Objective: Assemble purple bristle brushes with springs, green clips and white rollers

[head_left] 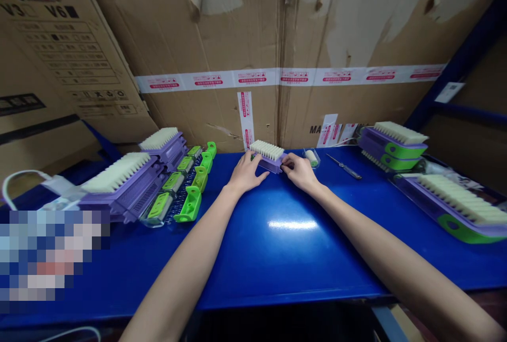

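Observation:
A purple scrub brush (271, 161) with cream bristles facing up sits near the back of the blue table, between my hands. My left hand (246, 174) curls its fingers around the brush's left end, with the thumb along the front side. At the right end, my right hand (300, 172) pinches the purple body with thumb and fingers; whether a small part is also between those fingertips is hidden. Just beyond my right hand lies a small white roll with a green end (311, 158). A thin screwdriver (345, 167) rests farther right.
Purple brush bodies (137, 189) stand at left, beside a row of green-topped blocks (172, 181), a strip of small dark metal parts (182, 194) and bright green clips (192, 206). Purple-and-green brushes (400, 153) are stacked at right. A cardboard wall (214, 30) rises behind the blue table (273, 263).

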### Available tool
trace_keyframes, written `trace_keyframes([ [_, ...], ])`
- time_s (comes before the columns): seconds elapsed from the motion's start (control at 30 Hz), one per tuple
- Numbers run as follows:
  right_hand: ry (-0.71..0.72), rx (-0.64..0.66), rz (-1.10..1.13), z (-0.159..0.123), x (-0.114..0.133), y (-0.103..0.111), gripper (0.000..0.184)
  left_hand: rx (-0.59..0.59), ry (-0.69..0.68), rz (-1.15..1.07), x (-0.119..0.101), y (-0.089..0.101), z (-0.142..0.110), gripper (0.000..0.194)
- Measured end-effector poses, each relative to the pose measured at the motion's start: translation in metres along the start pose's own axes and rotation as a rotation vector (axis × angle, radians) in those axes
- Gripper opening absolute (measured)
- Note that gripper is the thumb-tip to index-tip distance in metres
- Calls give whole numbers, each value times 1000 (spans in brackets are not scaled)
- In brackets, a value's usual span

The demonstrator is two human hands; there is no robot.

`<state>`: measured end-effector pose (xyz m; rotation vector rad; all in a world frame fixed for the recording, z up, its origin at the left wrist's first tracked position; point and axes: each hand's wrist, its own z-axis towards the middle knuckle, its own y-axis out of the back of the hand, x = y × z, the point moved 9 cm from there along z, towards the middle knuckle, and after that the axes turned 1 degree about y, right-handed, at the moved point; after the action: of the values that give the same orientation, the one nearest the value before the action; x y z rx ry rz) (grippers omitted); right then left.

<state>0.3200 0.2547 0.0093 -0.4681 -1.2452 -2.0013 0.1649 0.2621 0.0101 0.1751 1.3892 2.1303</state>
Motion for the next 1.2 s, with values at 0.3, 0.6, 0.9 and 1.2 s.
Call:
trace_keyframes([
  [0.3,-16,-35,14,-2,3,9,26,-20,-2,180,-4,3,2,38],
  [0.6,-143,-106,-110,-2,-15,16,26,-26,13,238,-5,3,1,40],
  [0.9,-125,26,3,-1,-8,4,35,-30,8,221,-5,3,1,40],
  [1.2,-113,3,-42,0,-14,5,30,-73,6,280,-5,7,1,38],
])
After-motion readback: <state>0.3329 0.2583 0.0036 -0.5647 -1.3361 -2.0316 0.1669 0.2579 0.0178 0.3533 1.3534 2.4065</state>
